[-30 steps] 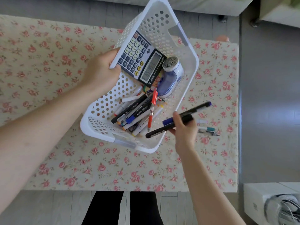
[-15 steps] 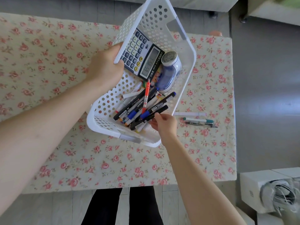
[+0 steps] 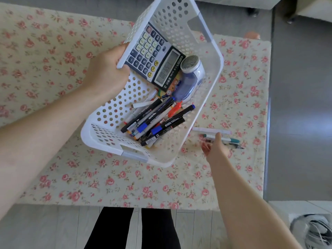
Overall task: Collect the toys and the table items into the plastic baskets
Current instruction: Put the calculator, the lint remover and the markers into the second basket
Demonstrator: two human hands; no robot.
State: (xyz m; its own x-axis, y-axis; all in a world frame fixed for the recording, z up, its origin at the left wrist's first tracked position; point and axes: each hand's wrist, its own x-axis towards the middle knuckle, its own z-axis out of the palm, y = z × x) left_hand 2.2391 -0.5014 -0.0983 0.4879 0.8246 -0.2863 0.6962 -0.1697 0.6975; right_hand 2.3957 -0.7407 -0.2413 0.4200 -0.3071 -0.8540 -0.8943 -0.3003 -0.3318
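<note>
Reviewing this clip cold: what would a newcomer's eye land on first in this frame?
First, the white perforated basket, held tilted above the floral tablecloth by the left hand gripping its rim. Inside it, a calculator leans beside a blue lint shaver, with markers piled at the low end. The right hand reaches for the few pens lying on the cloth.

Flowered tablecloth (image 3: 53,56) covers table. Grey floor (image 3: 301,105) at right side. Pale furniture with dark casters (image 3: 251,10) at top edge. White box with tangled cables (image 3: 312,229) in bottom right corner. Black trouser legs (image 3: 111,229) below.
</note>
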